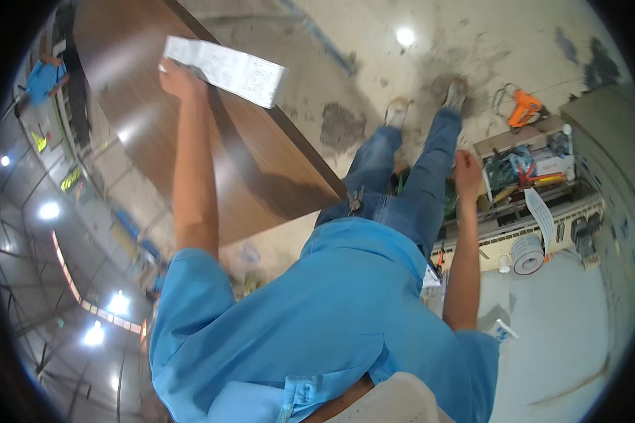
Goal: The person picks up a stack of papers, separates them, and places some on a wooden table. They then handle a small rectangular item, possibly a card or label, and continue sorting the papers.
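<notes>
My left hand [183, 81] is closed on one end of a long white sheet of paper [240, 70] with printing on it. Beneath the sheet is a wide brown wood-grain panel [261, 204], whose dark edge faces my legs. The paper's shadow and my arm's shadow fall across it. On the other side, my right hand [467, 173] hangs beside my leg with its fingers curled in, and I see nothing in them. It is nearest to an open tray of tools [522, 166], apart from it.
An orange power tool [525, 108] sits at the tray's far end. Pliers with red handles [525, 176] lie among its contents. Closer to me are a white tape roll [528, 255] and a pale surface [557, 317]. Stained floor [381, 42] surrounds my shoes.
</notes>
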Motion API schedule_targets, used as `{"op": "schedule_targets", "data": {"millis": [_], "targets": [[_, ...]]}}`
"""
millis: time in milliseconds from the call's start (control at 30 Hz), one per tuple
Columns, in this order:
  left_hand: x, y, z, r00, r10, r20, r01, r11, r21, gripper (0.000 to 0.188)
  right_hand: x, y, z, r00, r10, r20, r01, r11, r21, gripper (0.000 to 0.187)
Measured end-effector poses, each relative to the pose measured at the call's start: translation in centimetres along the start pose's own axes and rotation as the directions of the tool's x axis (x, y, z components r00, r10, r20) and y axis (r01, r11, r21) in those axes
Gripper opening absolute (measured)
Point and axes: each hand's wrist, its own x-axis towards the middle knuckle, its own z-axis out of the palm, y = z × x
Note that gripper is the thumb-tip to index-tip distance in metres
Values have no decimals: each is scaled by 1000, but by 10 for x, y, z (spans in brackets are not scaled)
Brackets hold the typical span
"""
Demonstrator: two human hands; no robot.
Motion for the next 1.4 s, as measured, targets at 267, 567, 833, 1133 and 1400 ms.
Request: {"op": "schedule_targets", "data": {"millis": [267, 567, 833, 1133, 1400], "targets": [[11, 41, 6, 958, -220, -183, 283, 822, 495, 47, 98, 53, 27, 952, 26, 306, 159, 810, -564, 59], [-5, 64, 27, 937, -297, -183, 321, 534, 782, 48, 134, 10, 1, 875, 135, 464, 148, 839, -523, 54], [-7, 76, 9, 898, -382, -216, 422, 617, 665, 46, 143, 7, 2, 872, 80, 482, 231, 802, -551, 49], [-9, 41, -8, 947, -61, -315, 262, 712, 651, 36, 173, -33, 2, 899, 17, 438, 300, 706, -642, 51], [-12, 51, 36, 925, -110, -364, 318, 750, 580, 42, 185, -226, 27, 710, -16, 704, 499, 717, -487, 40]]}}
